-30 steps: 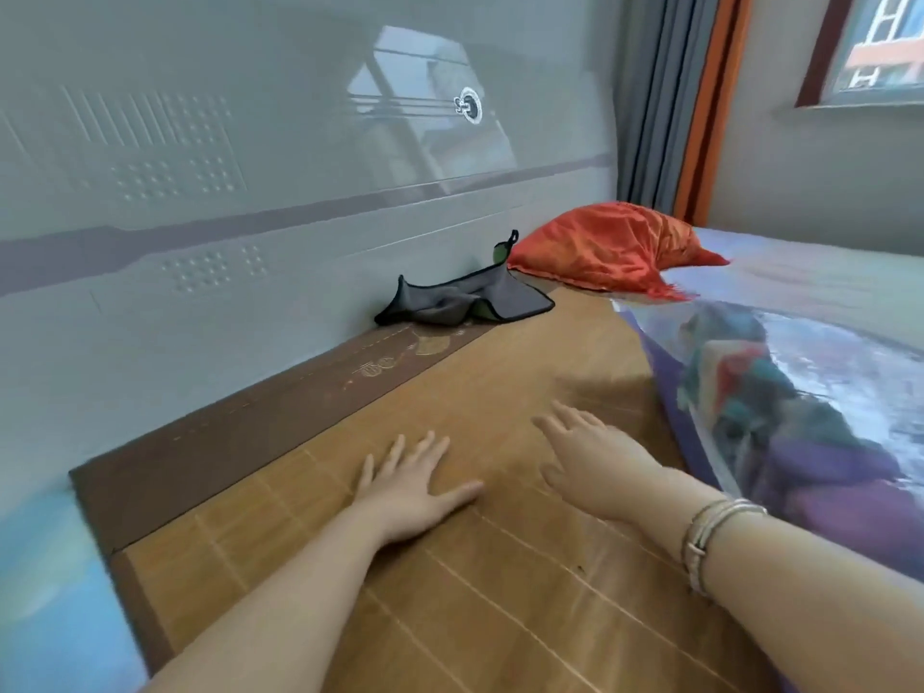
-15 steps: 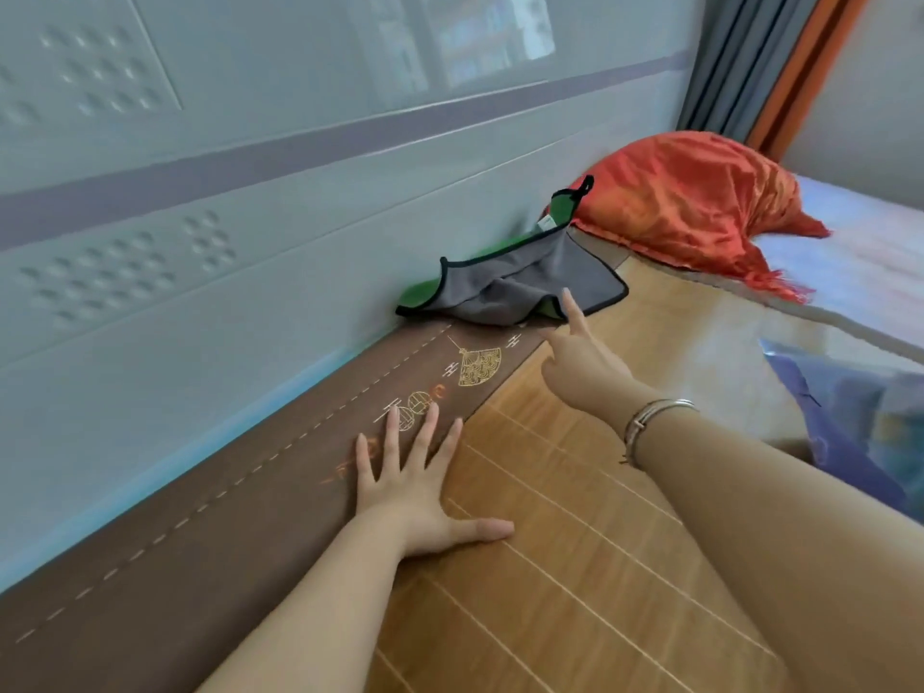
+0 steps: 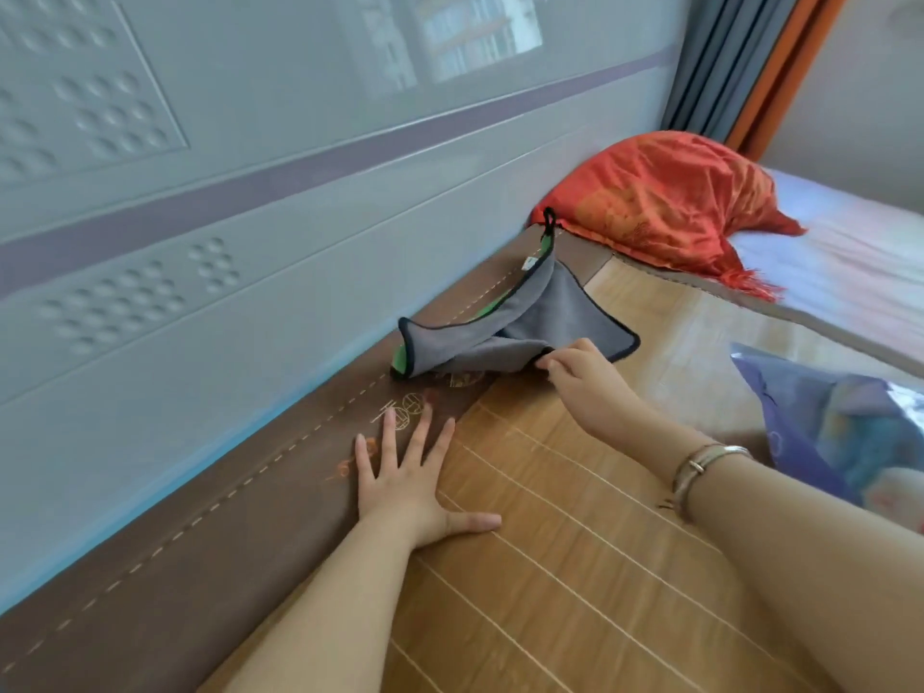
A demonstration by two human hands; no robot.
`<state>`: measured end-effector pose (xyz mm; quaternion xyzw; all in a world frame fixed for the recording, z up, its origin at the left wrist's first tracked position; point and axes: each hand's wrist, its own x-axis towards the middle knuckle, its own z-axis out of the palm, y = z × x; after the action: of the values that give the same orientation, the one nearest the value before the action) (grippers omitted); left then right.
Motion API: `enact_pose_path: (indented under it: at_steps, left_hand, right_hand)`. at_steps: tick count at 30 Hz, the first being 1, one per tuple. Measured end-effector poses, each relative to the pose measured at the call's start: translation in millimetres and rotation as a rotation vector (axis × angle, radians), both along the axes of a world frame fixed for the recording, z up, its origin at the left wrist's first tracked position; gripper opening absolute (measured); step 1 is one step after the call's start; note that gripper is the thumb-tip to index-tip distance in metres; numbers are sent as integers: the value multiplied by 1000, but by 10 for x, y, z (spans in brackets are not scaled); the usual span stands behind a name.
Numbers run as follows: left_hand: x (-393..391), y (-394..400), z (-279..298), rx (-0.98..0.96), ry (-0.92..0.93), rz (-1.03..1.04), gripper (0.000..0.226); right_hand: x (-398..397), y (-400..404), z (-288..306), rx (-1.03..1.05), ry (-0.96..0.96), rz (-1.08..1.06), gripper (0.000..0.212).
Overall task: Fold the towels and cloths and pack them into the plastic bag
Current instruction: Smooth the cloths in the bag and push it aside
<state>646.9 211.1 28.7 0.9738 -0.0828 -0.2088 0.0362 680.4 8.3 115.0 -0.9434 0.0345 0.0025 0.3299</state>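
- the grey cloth (image 3: 520, 322) with a green underside lies crumpled and unfolded at the far edge of the bed, against the headboard (image 3: 300, 202) and just beside the orange pillow (image 3: 665, 202).
- right hand (image 3: 582, 375): fingers (image 3: 545, 363) pinch the cloth's near hem.
- left hand (image 3: 410, 482): fingers spread wide, pressed flat on the bamboo mat (image 3: 575, 567), holding nothing.
- plastic bag (image 3: 820, 422) at the right edge already holds colourful cloths; this one seems left to fold and pack.

— Where was the cloth (image 3: 545, 312)?
— At twelve o'clock, crumpled along the wall's foot: grey, black-edged, green underneath, its hanging loop propped up.
— The plastic bag (image 3: 840, 432)?
— At three o'clock, bluish, lying open, coloured cloth inside.
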Motion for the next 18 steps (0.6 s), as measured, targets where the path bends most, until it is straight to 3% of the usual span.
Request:
enact_pose_path:
  at_steps: [4,7,9,10,12,15,16,18]
  left_hand:
    - [-448,-173,187,-95,-176,225,123]
    - [-1012,-315,243,-494,-298,563,109]
    - [-1285,-322,305,-819,-299,679,105]
    - [-1375,-296,356,-921,-329,674,106]
    - [-1504,-202,482,-931,-377,546,99]
    - [-1711,-89,731,-868,-291,278,33]
    - [-1819,-72,812,-899,-230,292,16]
    - [-2055,-46,877,-1002,-160,444,10]
  right_hand:
    - [-814,-178,164,30,26,-30,15]
    - [-1426,-240,198,100,42,-88,8]
    - [-1790,-230,211,131,74,-117,11]
    - [-1947,-221,213,144,99,-128,14]
    - [-2212,-199,211,176,124,-169,21]
    - [-2467,-172,183,270,74,-324,24]
    - [-2526,-163,128,330,76,-396,23]
    - [-2637,-133,-11,548,112,-567,17]
